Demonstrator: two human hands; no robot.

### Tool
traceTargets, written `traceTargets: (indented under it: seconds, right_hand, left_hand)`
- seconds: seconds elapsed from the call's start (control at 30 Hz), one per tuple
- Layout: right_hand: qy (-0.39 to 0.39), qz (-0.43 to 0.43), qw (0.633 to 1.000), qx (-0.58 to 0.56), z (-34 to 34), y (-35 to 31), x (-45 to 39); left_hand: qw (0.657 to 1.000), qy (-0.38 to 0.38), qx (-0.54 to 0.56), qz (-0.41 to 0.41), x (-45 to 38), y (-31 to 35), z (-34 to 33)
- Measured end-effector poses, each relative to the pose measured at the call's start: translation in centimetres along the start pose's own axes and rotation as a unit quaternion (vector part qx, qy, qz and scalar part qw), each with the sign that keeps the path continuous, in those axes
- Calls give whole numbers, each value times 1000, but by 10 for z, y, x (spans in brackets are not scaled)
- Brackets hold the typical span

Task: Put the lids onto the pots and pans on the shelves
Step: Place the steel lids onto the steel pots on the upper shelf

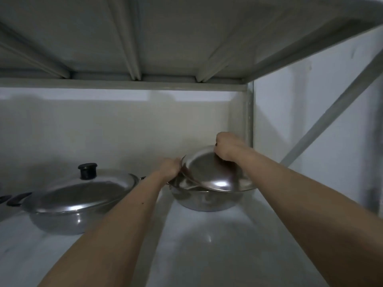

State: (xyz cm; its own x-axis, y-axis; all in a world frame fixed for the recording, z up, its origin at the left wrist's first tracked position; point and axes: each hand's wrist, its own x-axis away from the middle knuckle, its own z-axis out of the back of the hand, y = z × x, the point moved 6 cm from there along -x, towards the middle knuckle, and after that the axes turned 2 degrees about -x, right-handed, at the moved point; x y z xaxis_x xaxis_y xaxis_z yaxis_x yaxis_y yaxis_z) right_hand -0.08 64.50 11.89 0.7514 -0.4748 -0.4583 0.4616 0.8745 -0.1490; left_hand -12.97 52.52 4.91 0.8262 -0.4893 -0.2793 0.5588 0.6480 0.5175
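Right hand [227, 147] is closed around the top of a domed steel lid [209, 172], its knob hidden under the fist; the lid sits tilted on a steel pan [205, 200] near the back right corner of the shelf [217, 245], raised at its left edge. Left hand [171, 167] grips the left rim where lid and pan meet, fingers curled. Second pan [68, 218], toward the shelf's left edge, carries its lid [83, 193] with black knob [87, 170], seated flat.
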Motion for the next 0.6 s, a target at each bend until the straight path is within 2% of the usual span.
traceTargets:
  seconds: [0.13,0.3,0.4,0.6]
  right_hand:
    - [-20,15,999,-29,-35,-9,-35]
    - [-69,40,996,-37,-61,-19,-50]
    - [-66,59,995,-37,-67,-23,-50]
    - [-77,86,993,-16,-66,-26,-52]
  left_hand:
    - [999,1,15,39,-6,-5,-2]
    - [996,20,-22,83,-8,-7,2]
    - [993,-3,-97,70,-3,-2,0]
    - [991,0,-107,82,-9,-12,-4]
